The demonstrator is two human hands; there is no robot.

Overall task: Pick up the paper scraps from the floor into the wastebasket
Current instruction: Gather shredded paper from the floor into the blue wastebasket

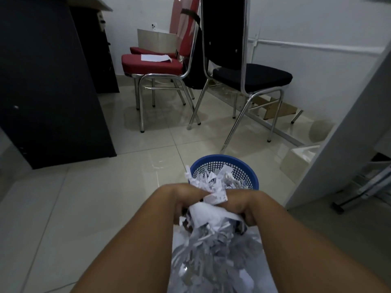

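Observation:
A blue mesh wastebasket point(251, 176) stands on the tiled floor just beyond my hands, with white paper scraps heaped inside it. My left hand point(182, 199) and my right hand point(243, 205) grip one bundle of white paper scraps point(213, 214) between them, held at the near rim of the basket. A heap of shredded paper scraps point(213, 256) lies on the floor between my forearms, below the bundle. My fingers are mostly hidden by the paper.
Stacked red chairs point(152, 64) and a black chair point(251, 77) with chrome legs stand ahead. A dark cabinet point(46, 85) fills the left. A white panel point(347, 132) rises at the right, with a white box point(296, 159) beside the basket.

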